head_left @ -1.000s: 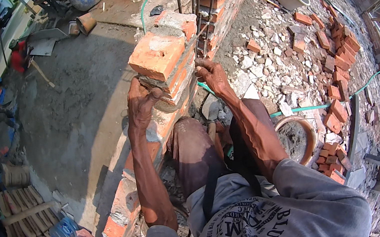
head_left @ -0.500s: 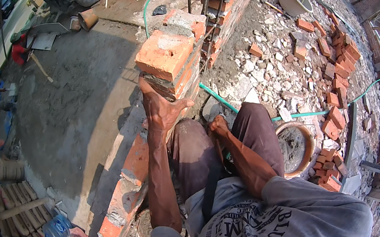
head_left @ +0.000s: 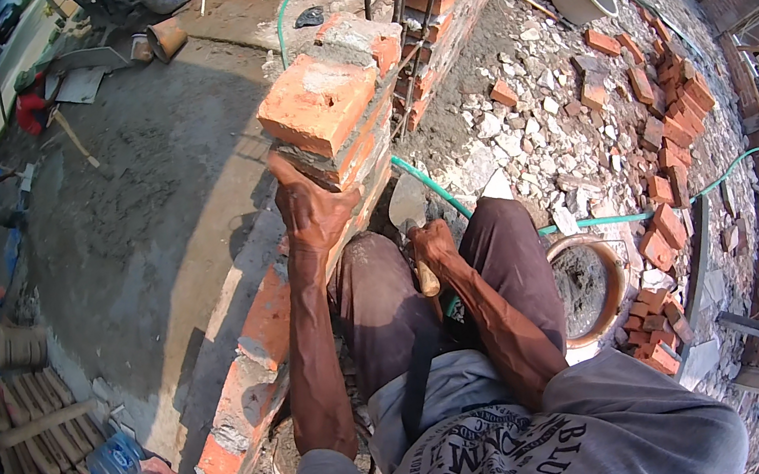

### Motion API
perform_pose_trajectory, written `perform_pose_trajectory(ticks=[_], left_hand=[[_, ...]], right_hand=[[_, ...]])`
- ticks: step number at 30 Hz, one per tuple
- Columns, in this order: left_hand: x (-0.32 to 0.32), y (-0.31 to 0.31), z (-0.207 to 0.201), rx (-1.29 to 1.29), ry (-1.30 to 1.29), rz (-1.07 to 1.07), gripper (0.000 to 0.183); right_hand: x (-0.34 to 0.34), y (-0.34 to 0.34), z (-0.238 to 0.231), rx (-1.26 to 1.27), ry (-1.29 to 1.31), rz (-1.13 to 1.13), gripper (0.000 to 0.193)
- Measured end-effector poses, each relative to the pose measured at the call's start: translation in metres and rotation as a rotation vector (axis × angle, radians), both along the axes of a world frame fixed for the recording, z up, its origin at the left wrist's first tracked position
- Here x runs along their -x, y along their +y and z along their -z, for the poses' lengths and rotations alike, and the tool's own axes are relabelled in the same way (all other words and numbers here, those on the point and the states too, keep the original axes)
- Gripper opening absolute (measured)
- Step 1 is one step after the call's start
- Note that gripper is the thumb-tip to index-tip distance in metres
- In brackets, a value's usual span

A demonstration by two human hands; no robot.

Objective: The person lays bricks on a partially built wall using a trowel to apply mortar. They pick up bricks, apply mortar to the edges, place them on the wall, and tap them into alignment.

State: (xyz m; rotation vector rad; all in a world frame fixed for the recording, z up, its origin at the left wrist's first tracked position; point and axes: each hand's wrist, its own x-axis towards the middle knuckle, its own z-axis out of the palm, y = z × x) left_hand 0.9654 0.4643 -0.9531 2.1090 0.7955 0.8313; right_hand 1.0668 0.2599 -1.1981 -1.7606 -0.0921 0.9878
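Observation:
A low wall of orange bricks and grey mortar rises before me, with a top brick point(head_left: 317, 96) on its near end. My left hand point(head_left: 311, 206) is curled against that end, just under the top brick; its fingers reach round the left side and their tips are partly hidden. Between my knees, my right hand point(head_left: 435, 243) is closed round the wooden handle of a trowel point(head_left: 408, 203). The trowel's blade points away from me and looks grey with mortar. Closer to me on the left, the lower brick course point(head_left: 268, 323) carries patches of mortar.
A round tub point(head_left: 616, 282) with grey mortar stands by my right knee. Beyond it lie loose bricks point(head_left: 674, 124), rubble point(head_left: 522, 125) and a green hose point(head_left: 437, 188). Steel bars point(head_left: 422, 16) stand up by the far wall. At far left, people point(head_left: 31, 105) are near a hoe.
The trowel in my right hand has turned, so its blade and handle now show. My left thumb has drawn in against the bricks, the hand staying at the wall's end.

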Motion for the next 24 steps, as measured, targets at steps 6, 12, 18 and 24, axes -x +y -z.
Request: perform_pose_trajectory(ticks=[6,12,18,24], left_hand=[[0.005,0.012,0.004,0.097,-0.125,0.167,0.089],[0.012,0.019,0.002,0.382,-0.218,0.293,0.085],[0.012,0.024,0.007,0.425,-0.224,0.210,0.118],[0.016,0.030,0.010,0.461,-0.085,0.200,0.129]], right_hand=[[0.045,0.008,-0.114,-0.697,0.928,0.182,0.036],[0.078,0.035,-0.200,-0.437,0.629,0.222,0.034],[0.079,0.038,-0.174,-0.785,0.385,0.065,0.028],[0.078,0.027,-0.194,-0.717,0.258,0.146,0.027]])
